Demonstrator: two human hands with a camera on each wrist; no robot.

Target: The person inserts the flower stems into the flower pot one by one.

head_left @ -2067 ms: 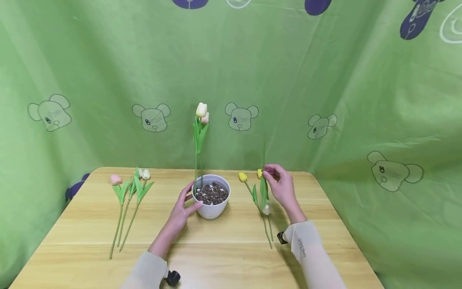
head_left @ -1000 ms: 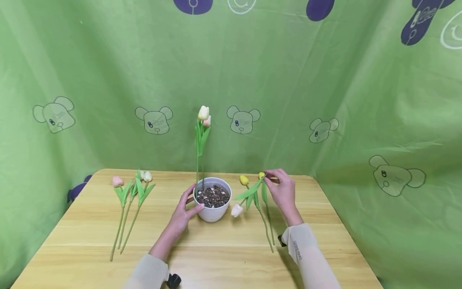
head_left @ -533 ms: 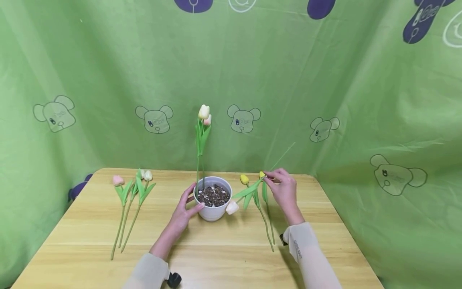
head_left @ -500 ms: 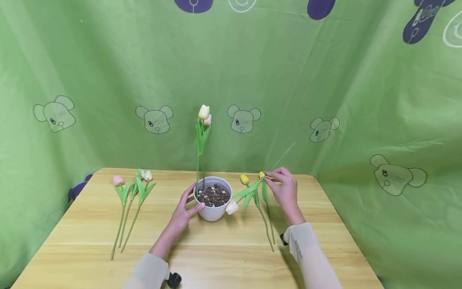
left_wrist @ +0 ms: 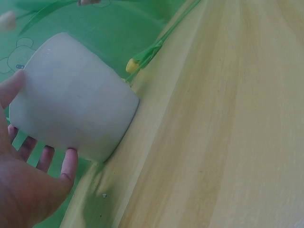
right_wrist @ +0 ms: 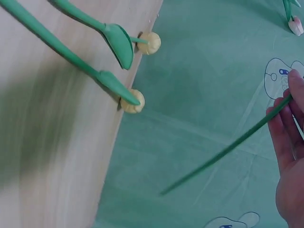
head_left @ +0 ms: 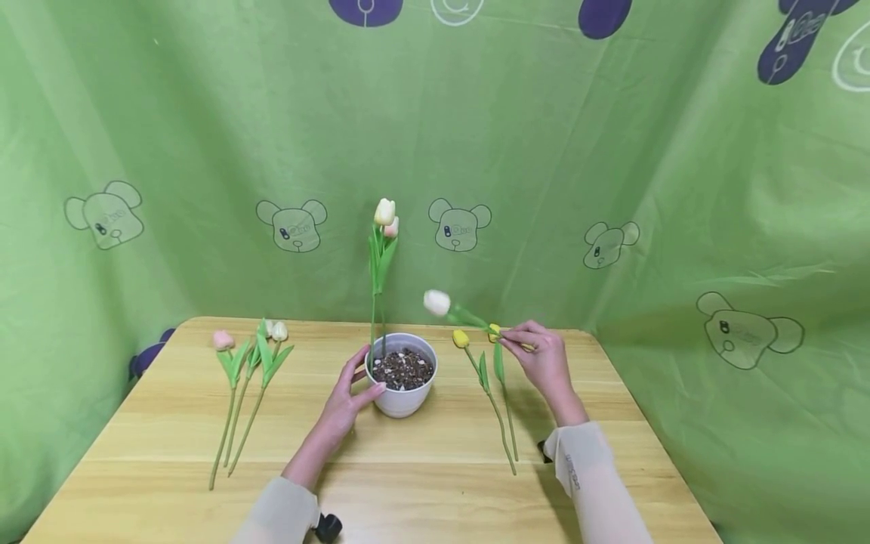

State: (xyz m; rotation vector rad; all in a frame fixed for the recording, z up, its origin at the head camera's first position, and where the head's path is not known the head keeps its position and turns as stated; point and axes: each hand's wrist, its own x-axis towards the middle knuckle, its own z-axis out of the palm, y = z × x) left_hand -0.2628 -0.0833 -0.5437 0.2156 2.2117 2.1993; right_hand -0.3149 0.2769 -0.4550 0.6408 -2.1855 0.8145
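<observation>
Green cloth (head_left: 204, 113) behind, wooden table (head_left: 408, 483). We count two tulips standing in the pot (head_left: 401, 397), three lying left, two right. Left hand (head_left: 347, 400) cups the pot, fingers relaxed; right hand (head_left: 544, 363) pinches a white tulip (head_left: 437, 302) aloft.

Soft, even light fills the head view, with faint shadows under the forearms on the bench (head_left: 408, 483). Its edges bow slightly. Both wrist views are hazy, tinted green and smeared by motion blur.

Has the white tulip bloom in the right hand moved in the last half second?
Yes. The white tulip bloom rose from beside the white pot to above its rim.
</observation>
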